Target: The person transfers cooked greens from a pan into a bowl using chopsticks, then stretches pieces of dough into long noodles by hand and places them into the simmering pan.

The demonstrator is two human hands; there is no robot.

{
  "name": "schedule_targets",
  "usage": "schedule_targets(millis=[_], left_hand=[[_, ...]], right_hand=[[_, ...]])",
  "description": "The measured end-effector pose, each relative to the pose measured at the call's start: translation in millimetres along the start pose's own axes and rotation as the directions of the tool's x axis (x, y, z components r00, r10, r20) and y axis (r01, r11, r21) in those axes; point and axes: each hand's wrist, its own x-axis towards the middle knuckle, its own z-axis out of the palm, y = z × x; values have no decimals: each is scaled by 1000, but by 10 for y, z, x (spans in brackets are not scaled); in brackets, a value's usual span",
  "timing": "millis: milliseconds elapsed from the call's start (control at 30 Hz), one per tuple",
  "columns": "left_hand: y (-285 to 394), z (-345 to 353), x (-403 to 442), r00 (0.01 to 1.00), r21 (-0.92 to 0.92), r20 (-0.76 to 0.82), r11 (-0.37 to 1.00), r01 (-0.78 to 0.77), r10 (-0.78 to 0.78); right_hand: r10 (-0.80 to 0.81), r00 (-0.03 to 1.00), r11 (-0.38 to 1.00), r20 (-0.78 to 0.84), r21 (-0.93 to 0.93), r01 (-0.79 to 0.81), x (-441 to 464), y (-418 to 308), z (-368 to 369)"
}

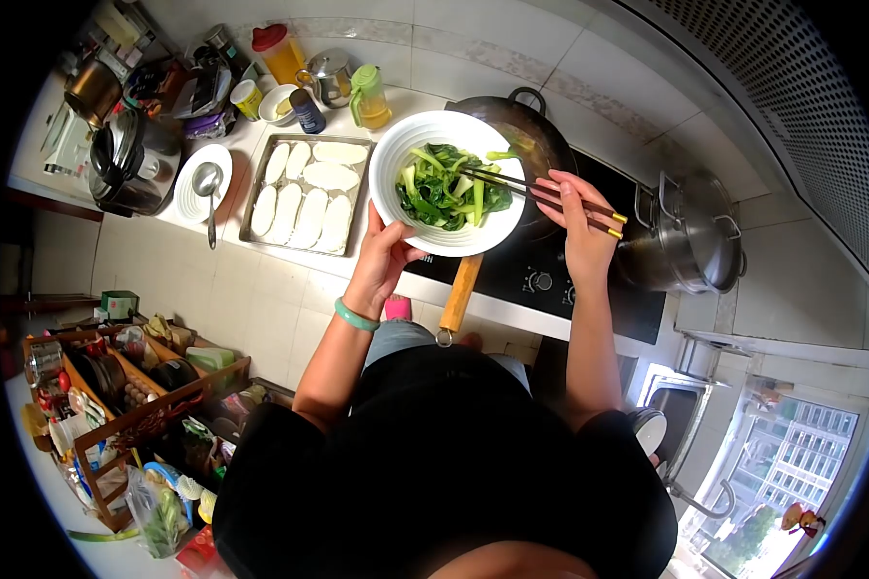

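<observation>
My left hand (386, 253) grips the near left rim of a white bowl (388, 183), which is held up over the counter and partly over the wok. Cooked leafy greens (444, 188) lie in the bowl. My right hand (581, 217) is closed around a pair of dark chopsticks (546, 193) with gold ends. Their tips reach into the greens, and one piece of green stem (500, 155) lies at the bowl's far right rim. Behind the bowl, a dark wok (541, 140) with a wooden handle (461, 294) sits on the black stove (512, 280); the bowl hides part of it.
Left of the bowl, a metal tray (253, 236) holds several pale oval pieces. Farther left is a white plate (188, 198) with a spoon (210, 203). A large steel pot (681, 236) stands at the right. Bottles and a kettle (330, 77) line the wall.
</observation>
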Motion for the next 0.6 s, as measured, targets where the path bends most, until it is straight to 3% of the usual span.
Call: schedule_targets(millis=[267,600], left_hand=[[53,121,-31,1000,12,-2,1000,10,-10],[-13,260,-54,1000,57,23,998,-3,2]], right_hand=[[-13,999,999,-38,31,15,-19,46,-100],[-78,975,991,-210,87,98,-233,-211,-445]])
